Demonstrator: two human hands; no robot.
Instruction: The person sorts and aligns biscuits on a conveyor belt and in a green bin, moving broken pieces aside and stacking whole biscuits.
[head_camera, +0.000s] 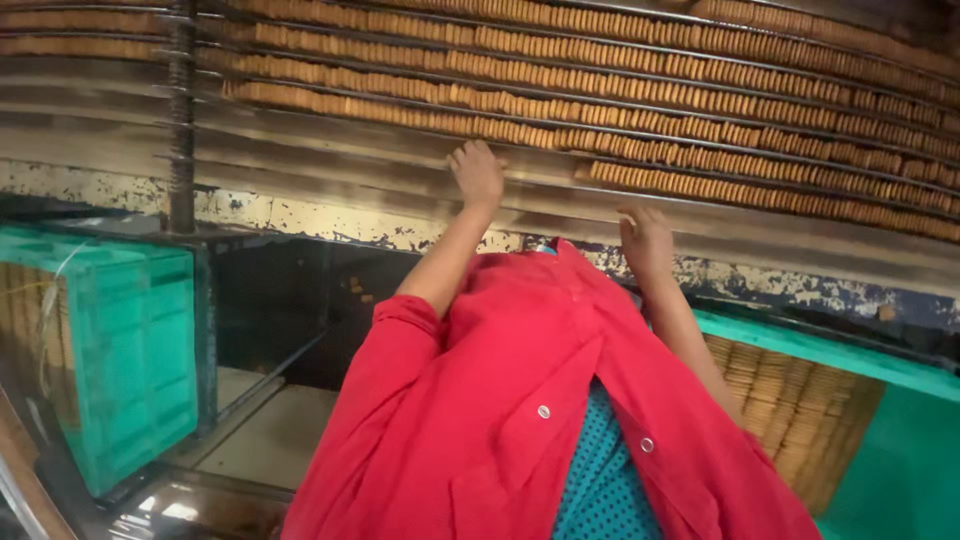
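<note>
Long rows of tan round biscuits (620, 95) stand on edge in metal lanes across the top of the view. My left hand (477, 172) reaches up to the near lanes, and its fingertips touch the lower edge of a biscuit row (400, 112). My right hand (647, 240) lies lower on a bare metal lane (800, 235), just below the left end of another biscuit row (700, 185). Its fingers are curled, and nothing shows in it. Both forearms come out of red sleeves (480, 400).
A green plastic crate (130, 350) stands at the left with stacked biscuits behind its wall. At the lower right a green tray (900, 430) holds packed stacks of biscuits (780, 400). A threaded metal rod (181, 120) rises at the left. The frame edge (300, 215) has chipped paint.
</note>
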